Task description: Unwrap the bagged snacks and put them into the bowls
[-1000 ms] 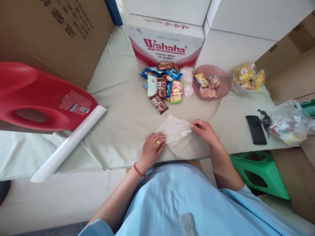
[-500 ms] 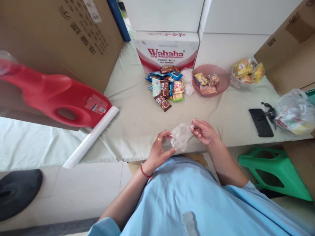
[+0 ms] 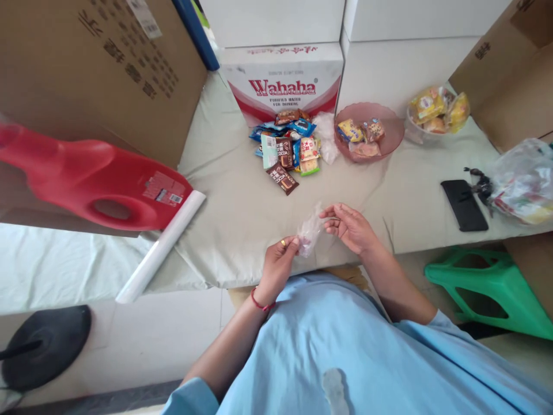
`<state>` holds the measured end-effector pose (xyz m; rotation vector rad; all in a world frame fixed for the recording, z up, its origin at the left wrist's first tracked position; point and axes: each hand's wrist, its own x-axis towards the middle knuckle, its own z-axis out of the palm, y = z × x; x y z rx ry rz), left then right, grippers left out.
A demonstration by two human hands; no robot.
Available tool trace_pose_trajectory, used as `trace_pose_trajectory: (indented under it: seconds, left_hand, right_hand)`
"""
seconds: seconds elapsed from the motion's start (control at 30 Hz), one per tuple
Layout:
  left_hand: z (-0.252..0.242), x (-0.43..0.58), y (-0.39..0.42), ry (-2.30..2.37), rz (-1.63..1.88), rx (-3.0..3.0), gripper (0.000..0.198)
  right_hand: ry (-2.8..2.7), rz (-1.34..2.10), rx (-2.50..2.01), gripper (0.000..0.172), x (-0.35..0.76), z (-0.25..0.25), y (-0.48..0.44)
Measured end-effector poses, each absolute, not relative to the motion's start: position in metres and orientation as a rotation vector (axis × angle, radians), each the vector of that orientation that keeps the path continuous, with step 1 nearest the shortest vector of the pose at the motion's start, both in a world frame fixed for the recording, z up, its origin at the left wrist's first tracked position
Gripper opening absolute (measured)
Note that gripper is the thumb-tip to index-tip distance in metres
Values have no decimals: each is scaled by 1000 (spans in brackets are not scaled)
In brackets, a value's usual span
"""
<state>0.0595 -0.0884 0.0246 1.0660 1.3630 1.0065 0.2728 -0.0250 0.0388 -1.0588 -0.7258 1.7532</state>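
Observation:
A crumpled clear plastic bag [image 3: 310, 235] is pinched between the thumb and fingers of my left hand [image 3: 281, 260], just above the table's front edge. To its right, my right hand [image 3: 349, 226] has loosely bent fingers held apart, the tips close to the bag's upper edge; nothing shows in them. Farther back lies a pile of small wrapped snacks [image 3: 283, 151], with brown cocoa packets at the front. Beside the pile is another crumpled clear plastic bag [image 3: 326, 137]. A pink bowl [image 3: 391, 135] holds a few wrapped snacks.
A clear bowl [image 3: 421, 136] of yellow packets stands at the back right. A black phone [image 3: 465, 205] and a filled plastic bag [image 3: 525, 181] lie at the right. A red jug [image 3: 99, 181] and white roll [image 3: 162, 248] are at the left. A Wahaha carton [image 3: 283, 80] stands behind.
My left hand has closed from a wide grip to a pinch on the bag, which is now more gathered. My right hand's fingers have come off the bag's edge and spread. The view has shifted slightly.

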Motion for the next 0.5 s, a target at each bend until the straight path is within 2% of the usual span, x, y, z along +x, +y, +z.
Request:
trace_pose_trajectory:
  seconds: [0.17, 0.27, 0.3, 0.4, 0.5]
  left_hand:
    - [25, 59, -85, 1310, 1005, 961, 37]
    - [26, 53, -84, 1308, 1013, 1015, 34]
    - [25, 50, -83, 1319, 1026, 1016, 34]
    - [20, 35, -76, 1340, 1139, 868, 35]
    - [12, 19, -68, 1266, 1297, 602, 35]
  right_hand:
    - [-1002, 1418, -1248, 46, 252, 31, -39]
    - [-1211, 1278, -1354, 54, 238, 30, -41]
    - [-1245, 1272, -1366, 52, 235, 30, -39]
    - [-1253, 1331, -1351, 26, 233, 31, -28]
    - [-1231, 1306, -1386, 19, 241, 32, -14]
